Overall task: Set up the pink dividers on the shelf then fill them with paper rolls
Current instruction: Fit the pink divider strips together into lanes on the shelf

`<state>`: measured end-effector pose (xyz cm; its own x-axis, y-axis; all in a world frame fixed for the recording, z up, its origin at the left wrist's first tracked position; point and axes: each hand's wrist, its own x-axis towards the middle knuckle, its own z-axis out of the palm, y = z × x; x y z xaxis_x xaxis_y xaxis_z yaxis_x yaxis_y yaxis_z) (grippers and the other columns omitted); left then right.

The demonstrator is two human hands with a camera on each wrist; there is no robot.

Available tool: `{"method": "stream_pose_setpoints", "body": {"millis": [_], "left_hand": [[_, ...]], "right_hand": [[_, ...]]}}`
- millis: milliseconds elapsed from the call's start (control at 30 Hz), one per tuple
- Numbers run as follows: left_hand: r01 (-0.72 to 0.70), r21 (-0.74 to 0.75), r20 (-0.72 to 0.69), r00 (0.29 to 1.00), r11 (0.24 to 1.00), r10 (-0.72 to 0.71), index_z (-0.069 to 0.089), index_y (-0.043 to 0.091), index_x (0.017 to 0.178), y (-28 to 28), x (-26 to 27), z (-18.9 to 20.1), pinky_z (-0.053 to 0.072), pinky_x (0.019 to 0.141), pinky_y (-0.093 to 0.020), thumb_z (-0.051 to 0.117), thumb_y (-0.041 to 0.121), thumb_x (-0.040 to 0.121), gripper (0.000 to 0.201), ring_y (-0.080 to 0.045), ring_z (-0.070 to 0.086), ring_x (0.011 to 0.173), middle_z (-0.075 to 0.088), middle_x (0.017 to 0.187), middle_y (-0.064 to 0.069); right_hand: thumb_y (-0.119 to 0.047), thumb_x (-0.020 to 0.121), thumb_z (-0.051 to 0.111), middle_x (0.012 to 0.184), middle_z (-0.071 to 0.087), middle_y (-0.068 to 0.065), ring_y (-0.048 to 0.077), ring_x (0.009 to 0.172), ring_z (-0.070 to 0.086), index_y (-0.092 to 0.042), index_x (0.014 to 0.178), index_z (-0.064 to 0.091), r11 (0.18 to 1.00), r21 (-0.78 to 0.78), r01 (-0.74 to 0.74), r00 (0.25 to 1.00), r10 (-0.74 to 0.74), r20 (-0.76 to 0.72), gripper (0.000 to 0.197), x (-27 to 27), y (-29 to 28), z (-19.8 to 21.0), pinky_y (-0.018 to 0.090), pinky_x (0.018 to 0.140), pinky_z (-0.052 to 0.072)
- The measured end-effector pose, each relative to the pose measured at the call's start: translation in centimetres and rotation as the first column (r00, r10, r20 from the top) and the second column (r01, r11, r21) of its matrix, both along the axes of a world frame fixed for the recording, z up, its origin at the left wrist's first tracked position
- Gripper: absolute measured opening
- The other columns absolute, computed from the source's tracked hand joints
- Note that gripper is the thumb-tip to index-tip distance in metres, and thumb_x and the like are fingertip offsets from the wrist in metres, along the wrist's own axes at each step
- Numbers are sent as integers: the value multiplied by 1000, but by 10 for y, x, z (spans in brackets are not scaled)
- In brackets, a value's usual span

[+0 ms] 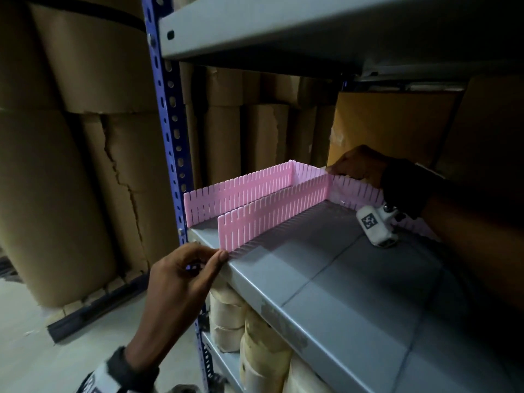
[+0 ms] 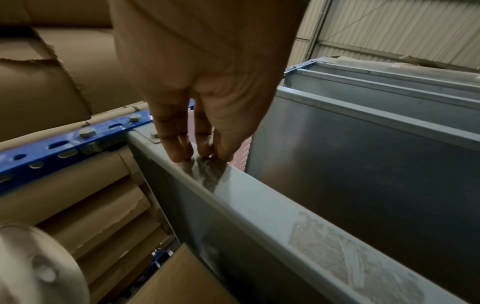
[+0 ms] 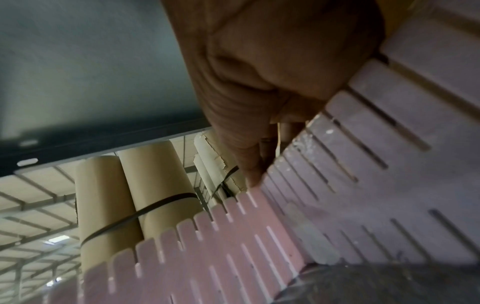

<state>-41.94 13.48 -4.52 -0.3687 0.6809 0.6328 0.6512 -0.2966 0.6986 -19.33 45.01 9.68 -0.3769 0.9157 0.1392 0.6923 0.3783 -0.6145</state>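
Three slotted pink dividers stand on the grey metal shelf [image 1: 326,279]. One runs along the left edge [image 1: 241,191], a second divider [image 1: 272,214] runs parallel to it, and a cross divider [image 1: 354,188] closes the back. My right hand [image 1: 337,171] reaches to the back and pinches the top of the cross divider [image 3: 389,144] where the second divider [image 3: 207,257] meets it. My left hand [image 1: 218,256] is at the shelf's front lip [image 2: 259,205], straight fingertips [image 2: 182,156] touching it beside the second divider's near end [image 2: 242,152]. Cream paper rolls [image 1: 255,336] sit on the shelf below.
A blue perforated upright [image 1: 167,109] stands at the shelf's left corner. Another grey shelf [image 1: 283,29] hangs close overhead. Tall brown paper rolls [image 1: 71,165] stand behind and to the left. A cardboard box [image 1: 391,123] stands at the back right.
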Motion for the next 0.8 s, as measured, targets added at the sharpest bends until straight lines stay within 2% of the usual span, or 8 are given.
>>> {"method": "stream_pose_setpoints", "body": {"millis": [133,267,300,367,467,533,633,800], "left_hand": [[1,-6,36,999,1000,-1,73,38,87,1,0,0,57,69,-12,64,53,77,20,-1,70,85,74,83,19],[-6,-13,52,999,1000,7,76,36,86,1,1,2,56,69,-10,68,47,77,16,1,71,84,73,87,27],[-10,-19,53,999,1000,11,75,36,86,0,2,2,55,70,-9,69,46,78,14,1,70,84,73,86,27],[-20,-36,55,998,999,22,75,35,85,1,3,1,54,69,-8,69,43,77,13,2,70,85,74,81,21],[-45,-33,74,996,998,48,78,28,85,1,5,2,55,68,-9,74,35,80,10,0,71,80,75,77,14],[-73,-26,85,994,997,75,81,22,85,2,6,1,54,67,-8,80,24,82,3,-1,72,77,76,76,13],[-85,-29,71,994,996,87,81,20,87,1,8,3,52,65,-5,82,16,84,6,3,71,78,76,79,14],[-49,-58,67,996,997,52,76,14,112,-11,9,10,51,68,-2,79,17,87,25,2,70,80,75,96,6]], "right_hand": [[-21,92,69,108,70,20,32,97,64,6,106,71,998,60,-29,998,25,63,31,-3,-9,7,35,83,50],[-18,88,74,80,68,7,17,72,60,4,101,74,994,105,-25,999,21,42,25,-5,-16,10,17,51,44],[-19,89,74,85,70,10,17,75,61,4,104,73,993,111,-35,997,27,74,28,-5,-17,9,18,55,46],[-21,91,71,107,71,18,25,94,64,6,109,72,990,126,-61,990,44,133,32,-6,-20,9,28,77,51],[-24,92,69,114,70,19,31,108,64,3,110,71,988,145,-47,989,25,146,32,-5,-28,11,43,99,51],[-28,95,65,108,71,16,29,104,66,1,107,72,987,159,-34,983,4,183,32,-5,-33,11,41,95,53],[-38,97,59,79,66,8,23,84,63,0,88,70,982,188,22,983,-55,174,41,-2,-49,22,30,73,45],[-42,93,62,83,67,13,25,81,64,1,86,71,976,205,74,982,-107,154,44,14,-91,40,28,62,41]]}}
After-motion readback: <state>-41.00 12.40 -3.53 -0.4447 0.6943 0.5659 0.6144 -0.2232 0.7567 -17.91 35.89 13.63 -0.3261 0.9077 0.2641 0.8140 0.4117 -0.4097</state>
